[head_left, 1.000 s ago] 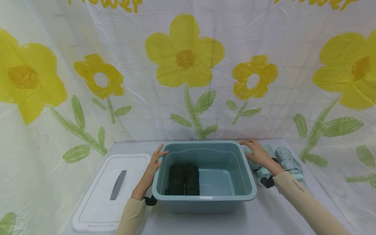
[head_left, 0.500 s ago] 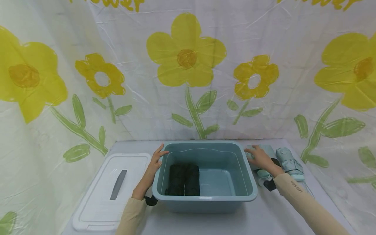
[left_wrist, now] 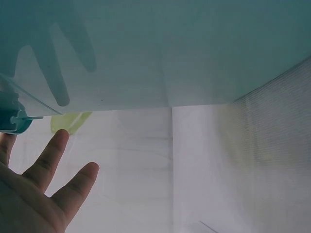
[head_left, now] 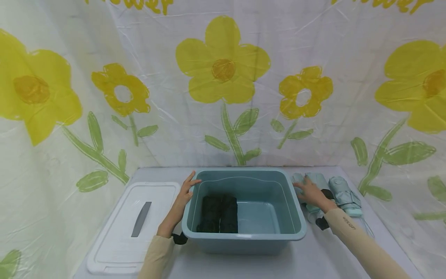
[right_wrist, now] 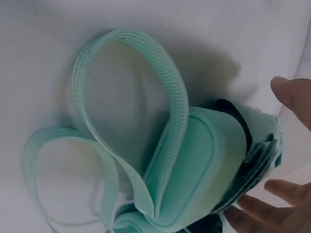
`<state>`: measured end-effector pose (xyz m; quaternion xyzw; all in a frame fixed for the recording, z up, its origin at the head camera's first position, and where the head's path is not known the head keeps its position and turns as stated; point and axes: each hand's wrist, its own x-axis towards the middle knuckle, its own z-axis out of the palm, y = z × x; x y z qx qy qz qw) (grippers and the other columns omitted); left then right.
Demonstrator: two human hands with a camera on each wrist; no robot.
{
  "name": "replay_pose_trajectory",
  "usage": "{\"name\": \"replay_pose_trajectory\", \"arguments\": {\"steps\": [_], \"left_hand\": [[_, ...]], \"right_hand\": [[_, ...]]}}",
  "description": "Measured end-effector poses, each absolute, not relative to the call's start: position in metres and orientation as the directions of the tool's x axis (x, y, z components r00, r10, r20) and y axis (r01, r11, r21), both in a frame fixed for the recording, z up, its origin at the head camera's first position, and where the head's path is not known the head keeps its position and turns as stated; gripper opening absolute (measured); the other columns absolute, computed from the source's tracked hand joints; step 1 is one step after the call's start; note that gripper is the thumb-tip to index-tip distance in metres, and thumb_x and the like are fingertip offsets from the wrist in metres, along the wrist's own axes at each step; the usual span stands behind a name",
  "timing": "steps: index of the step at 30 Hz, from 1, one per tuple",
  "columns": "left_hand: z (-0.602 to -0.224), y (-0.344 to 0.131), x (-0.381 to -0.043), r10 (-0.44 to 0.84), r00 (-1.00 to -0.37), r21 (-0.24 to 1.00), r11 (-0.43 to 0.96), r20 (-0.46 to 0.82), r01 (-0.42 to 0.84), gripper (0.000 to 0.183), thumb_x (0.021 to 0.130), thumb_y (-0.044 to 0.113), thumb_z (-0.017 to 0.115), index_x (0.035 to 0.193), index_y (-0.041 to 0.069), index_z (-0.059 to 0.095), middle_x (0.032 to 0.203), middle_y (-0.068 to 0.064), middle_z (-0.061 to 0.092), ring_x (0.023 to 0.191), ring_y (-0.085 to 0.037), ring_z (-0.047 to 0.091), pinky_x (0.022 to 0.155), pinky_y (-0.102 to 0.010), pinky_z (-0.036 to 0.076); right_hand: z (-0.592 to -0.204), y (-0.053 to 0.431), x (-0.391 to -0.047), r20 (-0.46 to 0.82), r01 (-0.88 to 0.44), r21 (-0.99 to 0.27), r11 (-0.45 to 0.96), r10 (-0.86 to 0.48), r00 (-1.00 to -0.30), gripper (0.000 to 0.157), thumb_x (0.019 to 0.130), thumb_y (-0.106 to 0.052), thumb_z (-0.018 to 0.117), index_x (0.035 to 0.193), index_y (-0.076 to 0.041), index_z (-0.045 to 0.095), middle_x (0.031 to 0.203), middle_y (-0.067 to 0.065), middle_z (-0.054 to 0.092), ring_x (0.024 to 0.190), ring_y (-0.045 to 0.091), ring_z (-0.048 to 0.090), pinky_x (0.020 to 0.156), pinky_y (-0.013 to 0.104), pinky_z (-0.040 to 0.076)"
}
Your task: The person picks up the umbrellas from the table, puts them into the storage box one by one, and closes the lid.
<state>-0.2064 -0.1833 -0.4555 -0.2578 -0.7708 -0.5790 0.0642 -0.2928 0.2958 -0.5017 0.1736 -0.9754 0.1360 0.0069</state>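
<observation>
My left hand (head_left: 185, 194) is at the left rim of a blue-grey plastic bin (head_left: 244, 244), its fingers spread. In the left wrist view the spread fingers (left_wrist: 46, 162) show below the bin's wall (left_wrist: 160, 58). Two dark bundles (head_left: 228, 213) lie side by side in the bin's left half. My right hand (head_left: 311, 193) is over the light blue folded umbrellas right of the bin, fingers apart. In the right wrist view, thumb and fingers (right_wrist: 265, 208) stand either side of one folded umbrella (right_wrist: 204, 155), whose mint handle and looped wrist strap (right_wrist: 177, 97) face the camera.
A white lid (head_left: 115, 232) with a grey handle lies left of the bin. Another folded umbrella (head_left: 345, 195) lies at the table's right side. Behind the table (head_left: 324, 252) hangs a white curtain (head_left: 160, 135) printed with yellow flowers.
My right hand has left the bin's right rim and moved right and down, over the folded umbrellas. My left hand stays at the left rim.
</observation>
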Motion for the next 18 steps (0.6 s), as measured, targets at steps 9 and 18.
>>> {"name": "replay_pose_trajectory", "arguments": {"steps": [9, 18], "left_hand": [[-0.4504, -0.1779, -0.2024, 0.311, -0.865, 0.858, 0.212, 0.394, 0.467, 0.043, 0.094, -0.003, 0.027, 0.136, -0.005, 0.036, 0.154, -0.019, 0.003, 0.14, -0.042, 0.0, 0.098, -0.072, 0.007], [-0.4487, -0.1773, -0.2005, 0.301, -0.865, 0.859, 0.205, 0.401, 0.469, 0.045, 0.092, -0.004, 0.026, 0.136, -0.007, 0.035, 0.154, -0.021, 0.003, 0.139, -0.043, 0.0, 0.098, -0.072, 0.007]], "right_hand": [[-0.508, 0.2953, -0.2959, -0.062, -0.251, -0.26, 0.932, -0.275, -0.959, 0.05, 0.085, -0.022, 0.065, 0.129, -0.001, 0.051, 0.134, 0.044, 0.025, 0.115, 0.065, 0.031, 0.086, 0.07, 0.034], [-0.509, 0.2902, -0.3021, -0.137, -0.184, -0.227, 0.957, -0.218, -0.966, 0.06, 0.083, -0.032, 0.065, 0.131, -0.001, 0.049, 0.136, 0.044, 0.019, 0.116, 0.067, 0.027, 0.09, 0.071, 0.03]]}}
